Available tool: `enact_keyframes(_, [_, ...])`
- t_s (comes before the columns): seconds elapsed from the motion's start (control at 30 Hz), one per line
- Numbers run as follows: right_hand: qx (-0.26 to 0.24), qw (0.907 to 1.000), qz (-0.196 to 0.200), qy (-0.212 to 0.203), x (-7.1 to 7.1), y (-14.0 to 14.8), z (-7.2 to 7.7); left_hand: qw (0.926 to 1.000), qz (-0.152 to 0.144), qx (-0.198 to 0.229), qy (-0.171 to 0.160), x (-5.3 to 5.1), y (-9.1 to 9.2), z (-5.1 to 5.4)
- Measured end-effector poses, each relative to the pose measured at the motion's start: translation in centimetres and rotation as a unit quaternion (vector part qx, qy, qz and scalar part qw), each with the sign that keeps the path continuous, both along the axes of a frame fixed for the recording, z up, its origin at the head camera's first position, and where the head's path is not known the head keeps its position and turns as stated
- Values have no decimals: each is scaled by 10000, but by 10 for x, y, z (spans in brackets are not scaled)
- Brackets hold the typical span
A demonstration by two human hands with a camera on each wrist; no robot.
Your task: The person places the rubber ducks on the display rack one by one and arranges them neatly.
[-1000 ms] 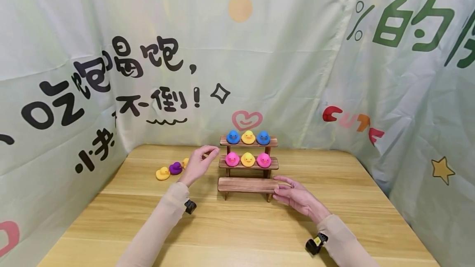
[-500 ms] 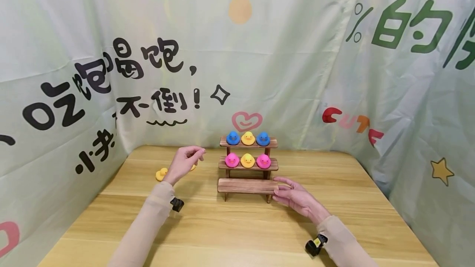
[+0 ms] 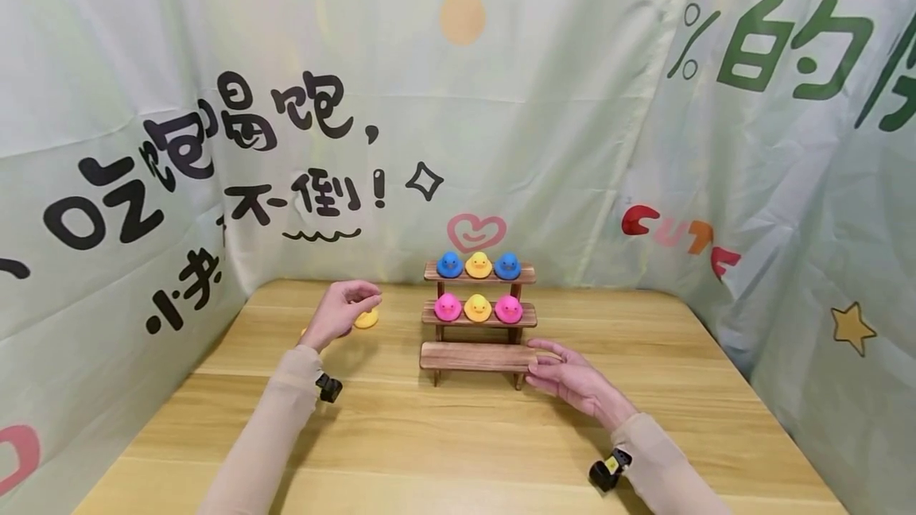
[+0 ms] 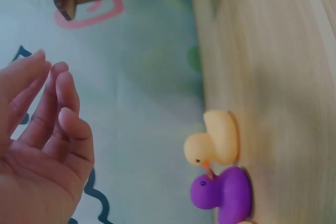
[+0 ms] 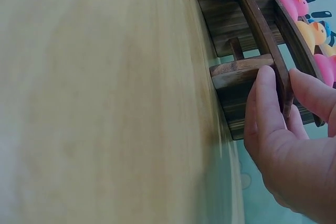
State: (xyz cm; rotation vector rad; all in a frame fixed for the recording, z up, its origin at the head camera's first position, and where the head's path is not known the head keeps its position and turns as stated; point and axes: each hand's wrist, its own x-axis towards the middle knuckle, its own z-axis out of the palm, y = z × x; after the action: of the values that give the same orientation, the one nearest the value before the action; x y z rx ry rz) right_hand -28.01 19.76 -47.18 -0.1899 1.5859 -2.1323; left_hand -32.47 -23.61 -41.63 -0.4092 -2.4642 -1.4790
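My left hand [image 3: 339,312] hovers over the rubber ducks at the table's left, its fingers loosely bent and nothing between them. Below it sit a yellow duck [image 4: 223,135] and a purple duck [image 4: 231,195], with the yellow one's beak close to the purple one. In the head view the purple duck is mostly covered by the hand, while the yellow duck [image 3: 366,319] shows by the fingertips. With thumb and fingers, my right hand [image 3: 568,384] pinches the right end of the lowest board on a three-tier wooden display stand [image 3: 475,356]. That board is bare.
On the stand's middle tier, pink ducks [image 3: 448,307] flank a yellow duck [image 3: 478,308]. Blue ducks [image 3: 449,265] flank another yellow duck [image 3: 479,265] on the top tier. A printed curtain [image 3: 544,102] hangs behind the wooden table [image 3: 429,443].
My left hand has moved left, away from the stand and over the loose ducks, hiding most of them from the head view. My right hand and the stand stay put.
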Motion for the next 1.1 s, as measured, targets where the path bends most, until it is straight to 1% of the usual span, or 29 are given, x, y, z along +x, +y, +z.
enact_keyframes(0.2, [-43,10000,40,2,1,1,0,9998,-42,-171,-63,-9,-5,-7])
enact_keyframes(0.37, [-65,10000,62,38,1,1,1,9997,41,-236,-79,-16,-13,-14])
enact_keyframes(0.47, [-85,9999,63,30,0,1,0,9995,100,-243,-192,-19,-17,-18])
enact_keyframes(0.67, [-43,10000,41,15,0,1,-1,9977,271,-214,-587,-24,-24,-25])
enact_keyframes(0.73, [-14,10000,34,5,0,0,-2,9968,323,-349,-635,-26,-25,-28])
enact_keyframes(0.83, [24,10000,31,-14,1,0,-3,9956,408,-418,-739,-29,-26,-31])
enact_keyframes(0.97, [19,10000,29,2,1,0,-3,9943,463,-398,-869,-33,-28,-34])
enact_keyframes(1.1, [-6,10000,26,0,0,0,-2,9937,452,-377,-954,-37,-31,-38])
